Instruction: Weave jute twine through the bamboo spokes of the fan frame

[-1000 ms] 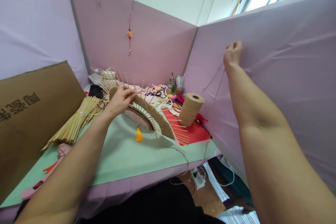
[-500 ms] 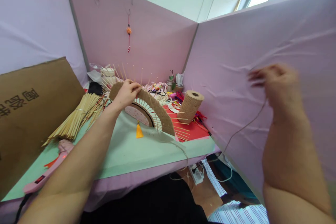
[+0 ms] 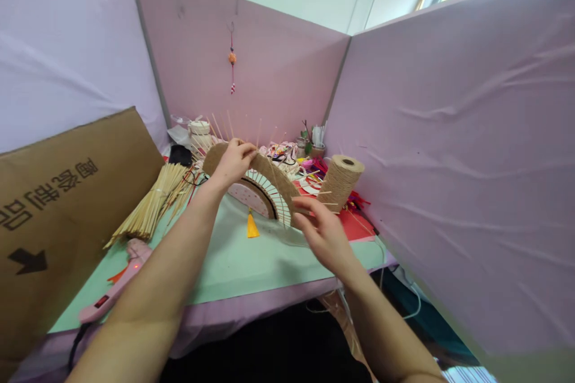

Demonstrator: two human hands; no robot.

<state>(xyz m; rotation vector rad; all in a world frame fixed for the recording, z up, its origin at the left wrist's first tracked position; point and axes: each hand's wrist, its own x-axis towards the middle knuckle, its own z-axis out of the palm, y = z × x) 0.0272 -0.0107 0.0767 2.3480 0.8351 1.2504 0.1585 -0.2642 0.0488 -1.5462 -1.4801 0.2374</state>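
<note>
On the table stands a fan-shaped piece, a half-round arch of thin sticks with a wide band of brown twine woven through them. At its centre is a pink spotted half-disc, with a yellow tassel hanging below. My left hand is closed on the top of the woven band, thumb in front. Beside the band's right end is my right hand, its fingers stretched and apart. Whether its fingertips touch the band or the twine is unclear. Stick ends poke out past the band.
A big twine spool stands on red paper at the right. To the left lie a bundle of sticks, a pink glue gun with a lit red light, and a cardboard sheet. Purple partitions enclose the table.
My right hand has come from far out at the right, where it drew up a strand of twine, down to the band's right end. My left hand keeps its hold.
</note>
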